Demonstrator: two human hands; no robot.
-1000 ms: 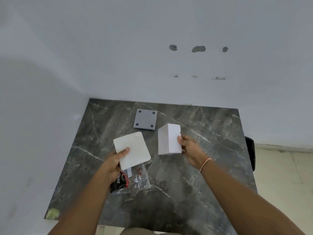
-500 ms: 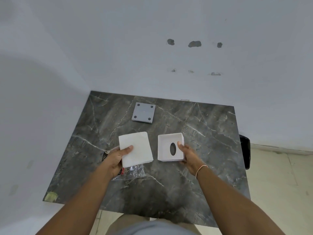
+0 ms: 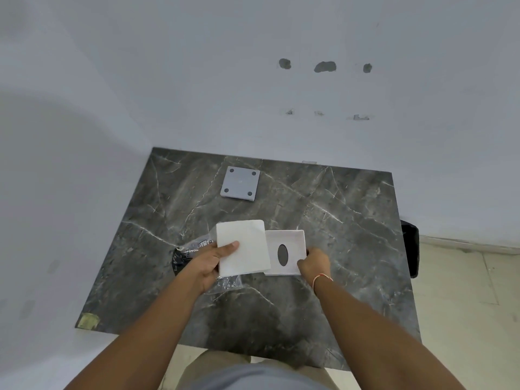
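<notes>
two white items are held at the marble table [image 3: 351, 220]. a white tissue stack [image 3: 243, 243] is gripped by the left hand [image 3: 208, 263], thumb laid on its top face, other fingers hidden underneath. a white box [image 3: 292, 243] with an oval slot in its upward face is grasped at its near right corner by the right hand [image 3: 313, 263], fingers curled round the edge. the stack's right edge is overlapped onto the box's left edge; whether they touch cannot be told. both are located near the table's middle, toward the near side. a clear plastic bag [image 3: 194, 249] with dark contents is seen under the left hand, on the table. a grey square plate [image 3: 239, 183] with four dark dots is laid flat further back, well apart. an orange thread [image 3: 323, 276] is worn on the right wrist.
</notes>
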